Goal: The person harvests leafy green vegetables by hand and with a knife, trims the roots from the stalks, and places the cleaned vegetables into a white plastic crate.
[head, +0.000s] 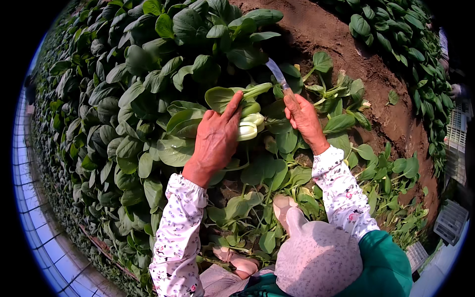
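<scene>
My left hand (217, 139) is closed round a head of leafy greens like bok choy (248, 130), its pale cut stem end pointing right. One loose green stalk (258, 90) sticks out beside my extended index finger. My right hand (304, 117) grips the wooden handle of a curved knife (275, 72), its blade pointing up and left, just right of the greens and apart from them. The blade's tip lies close to the dark leaves of a standing plant (246, 55). The fingers under the greens are hidden.
Dense rows of leafy plants (130, 96) fill the left. Loose leaves (339, 122) lie on brown soil (334, 41) at the right. Plastic crates (451, 221) stand at the right rim, where another person's hand (455, 91) shows. My shoe (284, 211) is below.
</scene>
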